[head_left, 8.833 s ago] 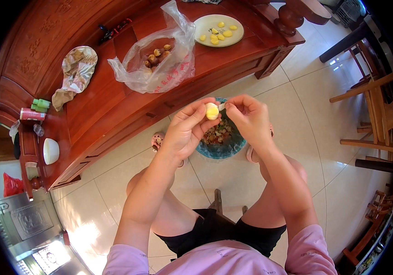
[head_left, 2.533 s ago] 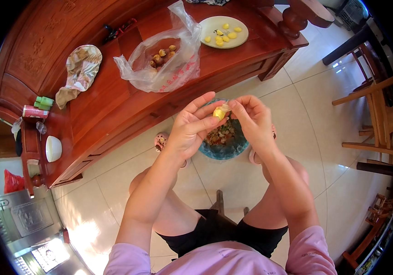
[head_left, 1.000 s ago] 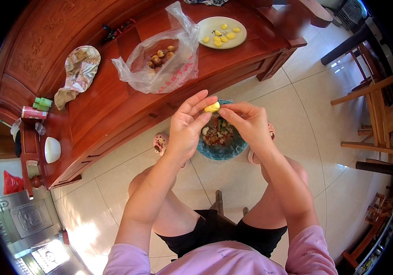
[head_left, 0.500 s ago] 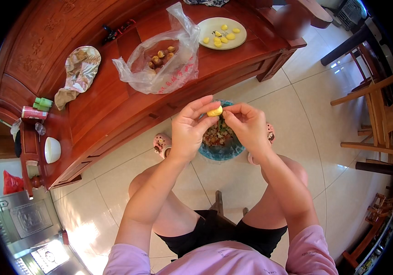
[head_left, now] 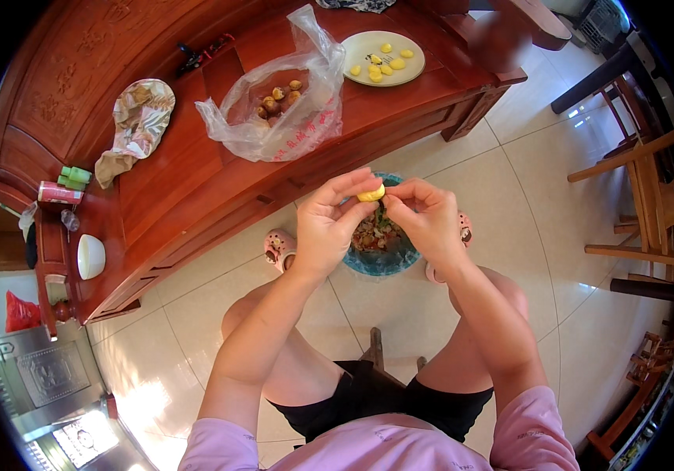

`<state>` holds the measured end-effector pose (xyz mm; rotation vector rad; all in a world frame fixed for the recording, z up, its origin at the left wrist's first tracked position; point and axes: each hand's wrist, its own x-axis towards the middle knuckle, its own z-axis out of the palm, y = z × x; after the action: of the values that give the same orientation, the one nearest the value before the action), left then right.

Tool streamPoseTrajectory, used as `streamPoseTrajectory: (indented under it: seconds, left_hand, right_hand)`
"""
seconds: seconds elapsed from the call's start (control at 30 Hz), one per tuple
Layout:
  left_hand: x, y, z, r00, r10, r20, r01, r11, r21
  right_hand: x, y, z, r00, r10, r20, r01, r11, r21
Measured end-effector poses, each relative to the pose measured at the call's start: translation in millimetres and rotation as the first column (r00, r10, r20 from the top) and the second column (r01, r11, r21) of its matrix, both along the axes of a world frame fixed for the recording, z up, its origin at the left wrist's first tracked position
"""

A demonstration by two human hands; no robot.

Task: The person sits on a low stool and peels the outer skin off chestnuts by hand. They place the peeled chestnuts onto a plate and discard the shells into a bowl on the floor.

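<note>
Yellow kernel [head_left: 370, 194] mid-frame, pinched in grip of left hand [head_left: 325, 226]; right hand [head_left: 425, 213] at its edge, can't tell whether grasping anything; if slick or pinched loosely, could drop into blue scrap bin [head_left: 381, 268] below

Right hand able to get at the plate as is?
Probably yes: the bag lies left of the plate, leaving the right hand a clear way, though a lean may be needed.
</note>
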<state>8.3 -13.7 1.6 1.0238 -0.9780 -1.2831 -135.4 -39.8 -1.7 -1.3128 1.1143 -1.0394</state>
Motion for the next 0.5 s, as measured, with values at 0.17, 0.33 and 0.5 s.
streamPoseTrajectory:
  seconds: [0.17,0.33,0.5]
  left_hand:
    - [0,1,3,0.999,-0.017,-0.035,0.018,1.0,0.011]
    - [6,-3,10,0.977,0.025,-0.213,0.006,0.99,0.143]
    - [14,-5,3,0.896,-0.033,-0.443,0.129,0.974,0.187]
  right_hand:
    - [3,3,8,0.998,-0.058,-0.035,0.061,0.994,0.086]
    - [1,0,6,0.994,-0.008,0.112,-0.001,0.997,0.079]
    - [0,-1,10,0.977,0.053,0.208,-0.09,0.981,0.174]
